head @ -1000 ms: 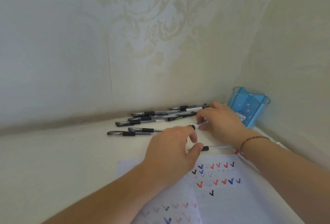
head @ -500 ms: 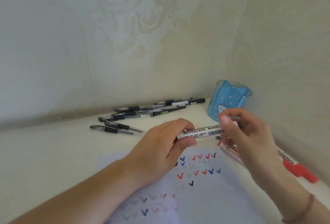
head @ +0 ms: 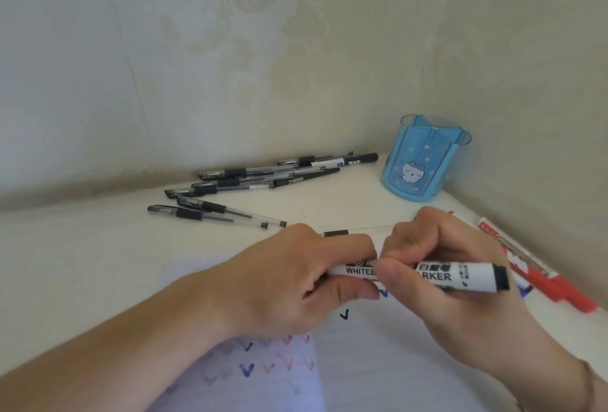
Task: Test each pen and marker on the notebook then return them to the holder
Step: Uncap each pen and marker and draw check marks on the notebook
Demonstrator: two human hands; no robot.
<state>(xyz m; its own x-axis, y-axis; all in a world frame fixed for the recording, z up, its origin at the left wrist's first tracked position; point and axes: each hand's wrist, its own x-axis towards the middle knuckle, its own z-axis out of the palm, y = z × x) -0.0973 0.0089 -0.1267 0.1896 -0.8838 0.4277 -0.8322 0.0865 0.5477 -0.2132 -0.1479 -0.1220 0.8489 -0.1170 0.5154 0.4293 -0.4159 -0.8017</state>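
Soft, even daylight fills this corner, bright without being harsh, and slightly washed out. Shadows stay faint: a dim band runs where the wall (head: 230, 66) meets the table (head: 82, 263), and a pale one sits beneath the hands. No glare shows anywhere. The wide lens bends the table's edge and stretches the forearms at the bottom corners. The notebook (head: 378, 362) near the lower edge looks soft and bluish, its ticks blurred.

Both forearms are bare, with no sleeves in view. The left hand (head: 289, 283) wears nothing. The right hand (head: 450, 267) is likewise unadorned, but its wrist carries a thin braided cord bracelet (head: 590, 385) (reddish-brown, partly cut off at the frame's near right edge).
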